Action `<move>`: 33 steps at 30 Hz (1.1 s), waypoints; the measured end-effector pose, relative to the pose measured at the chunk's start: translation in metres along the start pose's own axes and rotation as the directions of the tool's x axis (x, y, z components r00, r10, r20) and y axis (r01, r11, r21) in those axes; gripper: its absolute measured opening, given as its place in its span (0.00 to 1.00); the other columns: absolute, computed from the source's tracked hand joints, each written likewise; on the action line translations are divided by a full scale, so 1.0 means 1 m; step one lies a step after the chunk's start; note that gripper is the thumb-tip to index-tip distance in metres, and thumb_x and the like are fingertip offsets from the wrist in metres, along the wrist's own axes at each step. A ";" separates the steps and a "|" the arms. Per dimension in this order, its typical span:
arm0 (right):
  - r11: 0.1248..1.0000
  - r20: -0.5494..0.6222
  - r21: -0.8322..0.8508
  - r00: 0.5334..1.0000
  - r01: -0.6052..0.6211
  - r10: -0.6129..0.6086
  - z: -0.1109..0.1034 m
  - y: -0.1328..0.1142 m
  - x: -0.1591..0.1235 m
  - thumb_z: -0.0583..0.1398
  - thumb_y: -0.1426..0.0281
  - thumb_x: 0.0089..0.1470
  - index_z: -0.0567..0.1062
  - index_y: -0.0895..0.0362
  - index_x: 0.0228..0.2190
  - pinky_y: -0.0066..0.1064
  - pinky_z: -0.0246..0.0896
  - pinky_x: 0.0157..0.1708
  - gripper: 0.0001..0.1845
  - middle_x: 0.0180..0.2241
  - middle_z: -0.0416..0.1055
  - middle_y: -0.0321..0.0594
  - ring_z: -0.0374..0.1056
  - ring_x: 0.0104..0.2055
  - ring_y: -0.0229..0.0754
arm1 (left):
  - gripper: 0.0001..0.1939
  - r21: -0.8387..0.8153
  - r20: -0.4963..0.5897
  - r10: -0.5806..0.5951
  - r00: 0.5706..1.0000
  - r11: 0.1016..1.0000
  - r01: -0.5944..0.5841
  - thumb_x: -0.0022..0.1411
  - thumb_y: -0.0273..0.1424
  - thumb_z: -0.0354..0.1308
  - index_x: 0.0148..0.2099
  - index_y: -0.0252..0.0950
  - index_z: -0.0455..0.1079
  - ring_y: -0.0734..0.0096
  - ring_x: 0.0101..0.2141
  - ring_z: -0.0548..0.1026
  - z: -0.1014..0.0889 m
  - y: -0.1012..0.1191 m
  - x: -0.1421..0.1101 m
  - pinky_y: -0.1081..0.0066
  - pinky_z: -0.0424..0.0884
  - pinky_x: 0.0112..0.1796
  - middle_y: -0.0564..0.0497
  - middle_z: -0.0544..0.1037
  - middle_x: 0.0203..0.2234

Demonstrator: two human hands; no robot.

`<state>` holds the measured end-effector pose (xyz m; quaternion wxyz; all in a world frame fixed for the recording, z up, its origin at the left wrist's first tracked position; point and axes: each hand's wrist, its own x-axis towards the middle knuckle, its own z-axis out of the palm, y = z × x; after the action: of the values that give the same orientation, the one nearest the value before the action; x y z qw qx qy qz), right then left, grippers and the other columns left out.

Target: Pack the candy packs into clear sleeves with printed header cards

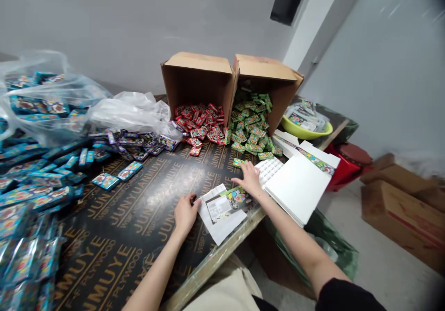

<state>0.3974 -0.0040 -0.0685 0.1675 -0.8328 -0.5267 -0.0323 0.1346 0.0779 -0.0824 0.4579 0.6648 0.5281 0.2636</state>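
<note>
My left hand (186, 212) rests on the dark table at the left edge of a flat white printed card sleeve (222, 227). Its thumb and curled fingers are apart, with a dark gap between them. The sleeve carries a green, colourful printed strip and a grey-white panel. Over its far right corner is my right hand (250, 179), thumb stretched out and fingers reaching toward a small green packet (238, 162); nothing shows in its grasp. Right of that hand lies a stack of white card sheets (295, 183) with a similar printed strip, overhanging the table edge.
Two cardboard boxes on their sides spill red packets (201, 121) and green packets (252, 123). Purple packets (139, 144), blue packets (41, 181) and clear plastic bags (128, 111) fill the left. A yellow bowl (306, 132) stands at right; a green bag (342, 246) hangs below the table edge.
</note>
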 end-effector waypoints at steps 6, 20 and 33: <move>0.978 0.113 -0.067 0.973 -0.195 0.202 -0.010 0.064 0.030 0.59 0.48 0.40 0.54 0.54 0.55 0.55 0.39 0.49 0.44 0.57 0.49 0.55 0.41 0.59 0.62 | 0.22 -0.129 0.029 0.199 0.980 0.973 -0.194 0.51 0.40 0.55 0.46 0.33 0.67 0.67 0.32 0.73 -0.015 -0.029 -0.009 0.66 0.69 0.37 0.46 0.73 0.36; 0.903 -0.184 0.044 0.885 -0.428 0.428 -0.028 0.079 0.090 0.52 0.49 0.48 0.52 0.55 0.56 0.55 0.35 0.50 0.39 0.60 0.40 0.56 0.35 0.60 0.60 | 0.17 -0.167 -0.007 0.194 0.981 0.967 -0.192 0.52 0.39 0.56 0.42 0.34 0.68 0.63 0.35 0.75 -0.014 -0.042 -0.012 0.65 0.70 0.40 0.46 0.75 0.36; 0.922 0.054 0.201 0.944 -0.331 0.327 0.006 0.062 0.117 0.49 0.49 0.51 0.60 0.52 0.53 0.48 0.50 0.46 0.32 0.46 0.67 0.47 0.61 0.48 0.53 | 0.16 -0.161 -0.057 0.171 0.984 0.971 -0.178 0.52 0.38 0.55 0.40 0.34 0.70 0.64 0.32 0.76 -0.010 -0.049 -0.008 0.66 0.72 0.36 0.46 0.76 0.32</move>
<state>0.5038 0.0751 -0.0625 0.2514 -0.8875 -0.3817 0.0595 0.1017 0.0746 -0.1205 0.4750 0.6627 0.4536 0.3599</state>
